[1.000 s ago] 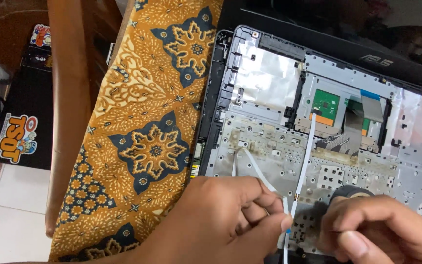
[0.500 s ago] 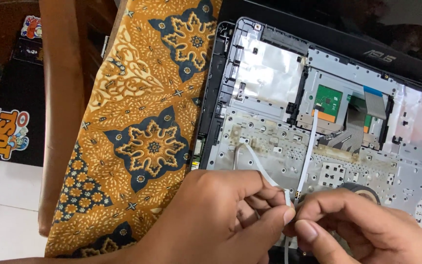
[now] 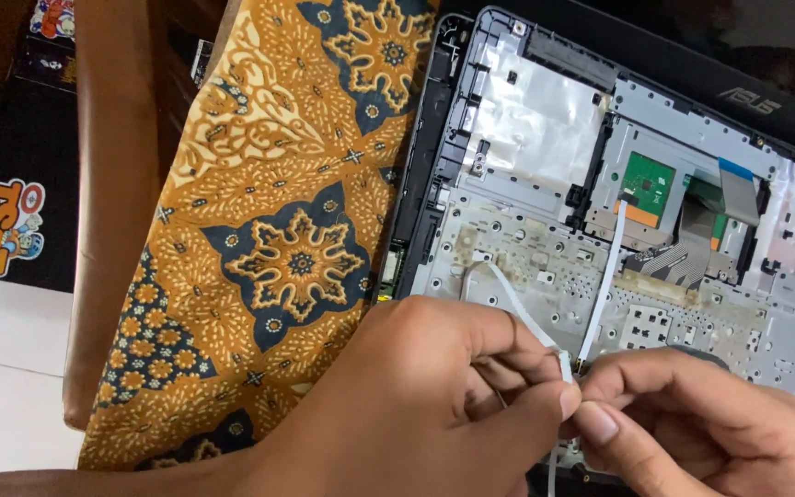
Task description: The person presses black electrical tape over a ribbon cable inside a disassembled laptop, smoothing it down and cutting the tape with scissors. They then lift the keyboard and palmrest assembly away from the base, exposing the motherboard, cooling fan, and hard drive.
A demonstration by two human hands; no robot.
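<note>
Both hands drawn closer, left hand [image 3: 434, 396] and right hand [image 3: 701, 419] pinching thin white ribbon cable [image 3: 603, 281], slightly bowed

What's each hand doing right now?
Left hand: closed, pinching the white ribbon cable.
Right hand: closed, fingertips pinched at the same spot; what it grips cannot be told.
</note>
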